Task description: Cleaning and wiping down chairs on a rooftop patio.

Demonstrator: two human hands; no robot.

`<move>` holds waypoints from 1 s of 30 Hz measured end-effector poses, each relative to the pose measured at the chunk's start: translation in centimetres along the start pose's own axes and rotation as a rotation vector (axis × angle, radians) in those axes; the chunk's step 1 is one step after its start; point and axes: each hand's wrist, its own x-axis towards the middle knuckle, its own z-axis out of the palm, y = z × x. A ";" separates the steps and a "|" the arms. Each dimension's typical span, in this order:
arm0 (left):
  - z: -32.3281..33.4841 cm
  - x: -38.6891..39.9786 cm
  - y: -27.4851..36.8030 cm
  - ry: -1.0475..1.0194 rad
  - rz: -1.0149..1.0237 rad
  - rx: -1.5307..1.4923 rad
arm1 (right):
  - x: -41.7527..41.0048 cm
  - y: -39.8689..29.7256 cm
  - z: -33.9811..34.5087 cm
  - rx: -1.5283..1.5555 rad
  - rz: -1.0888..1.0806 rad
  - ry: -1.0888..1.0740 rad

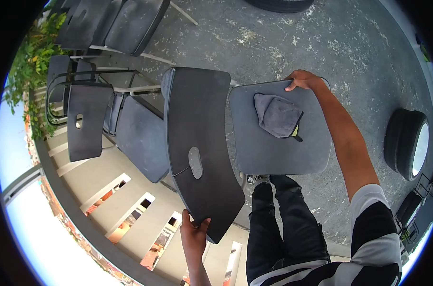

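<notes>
A folding chair stands unfolded before me, its dark plastic backrest (pixel 205 125) at the left and its grey seat (pixel 281 157) at the right. My left hand (pixel 195 228) grips the backrest's lower end in the picture, thumb on one face. At the seat's far edge, my right hand (pixel 300 79) holds on with the thumb on top and the fingers partly hidden. A folded grey microfibre cloth (pixel 277 116) with dark edging and a small yellow-green patch lies on the seat, touched by neither hand.
Another chair (pixel 139 136) stands close behind the backrest, with more chairs (pixel 137 25) at the upper left. Stacked tyres (pixel 406 143) lie at the right, and one tyre (pixel 281 4) at the top. A slotted parapet wall (pixel 137 214) runs along the lower left.
</notes>
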 end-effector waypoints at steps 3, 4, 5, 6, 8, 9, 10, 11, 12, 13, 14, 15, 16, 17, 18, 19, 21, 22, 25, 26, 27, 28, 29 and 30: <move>0.3 0.2 -0.5 0.027 0.017 0.029 | 1.0 0.3 0.9 -0.003 0.008 -0.022; 0.3 0.2 -0.5 0.046 0.022 0.013 | 0.9 0.3 1.0 0.006 0.025 -0.013; 0.2 0.2 -0.5 0.046 0.016 0.022 | 0.8 0.2 1.1 0.015 0.024 -0.019; 0.2 0.2 -0.3 0.046 -0.002 0.049 | 0.8 0.2 0.9 0.003 0.026 -0.012; 0.3 0.3 -0.2 0.051 -0.016 0.080 | 0.4 -0.1 0.7 -0.004 0.023 0.000; 0.2 0.3 -0.4 0.052 -0.008 0.125 | 0.1 -0.5 1.2 -0.047 0.050 0.051; 0.3 0.4 -0.6 0.051 0.003 0.168 | -0.3 -0.6 1.8 -0.092 0.079 0.104; 0.4 0.6 -0.5 0.056 0.012 0.170 | -0.7 -0.9 2.3 -0.089 0.076 0.114; 0.5 0.9 -0.3 0.060 -0.003 0.199 | -1.0 -1.1 3.2 -0.118 0.082 0.238; 0.6 1.4 -0.1 0.060 -0.013 0.226 | -1.4 -1.1 4.2 -0.149 0.093 0.366; 0.5 2.2 -0.1 0.052 0.004 0.299 | -1.6 -1.0 6.1 -0.183 0.005 0.646; 0.3 3.0 0.3 0.051 0.017 0.297 | -2.1 -1.1 7.8 -0.218 -0.089 0.923; -0.2 4.0 1.0 0.080 0.075 0.284 | -3.1 -2.7 8.8 -0.121 -0.065 0.875; -0.6 4.9 1.9 0.103 0.133 0.269 | -4.1 -4.5 9.7 -0.027 -0.037 0.822; -0.7 5.8 3.6 0.151 0.155 0.305 | -5.2 -5.6 10.5 -0.025 -0.007 0.774; -0.6 6.8 5.4 0.195 0.175 0.342 | -6.2 -6.1 11.5 -0.023 0.028 0.721; -0.7 9.8 7.3 0.202 0.400 0.271 | -6.9 -6.1 13.9 0.023 0.093 0.654; -0.2 11.2 7.7 0.202 0.400 0.275 | -7.0 -6.3 15.2 0.073 0.145 0.582; 0.6 14.6 6.9 0.265 0.585 0.214 | -8.1 -7.8 17.4 0.082 0.106 0.644; 0.3 15.3 6.2 0.324 0.548 0.285 | -8.2 -8.4 17.6 0.087 0.106 0.647; 0.4 15.2 6.4 0.375 0.507 0.353 | -8.6 -8.8 17.7 0.113 0.063 0.695; 0.5 15.0 6.5 0.369 0.509 0.355 | -9.0 -9.2 17.7 0.139 0.019 0.742; 0.8 14.9 6.8 0.393 0.452 0.424 | -9.5 -9.3 17.6 0.140 0.025 0.742; 0.6 14.5 7.2 0.430 0.393 0.497 | -10.6 -10.3 16.5 0.465 -0.034 0.656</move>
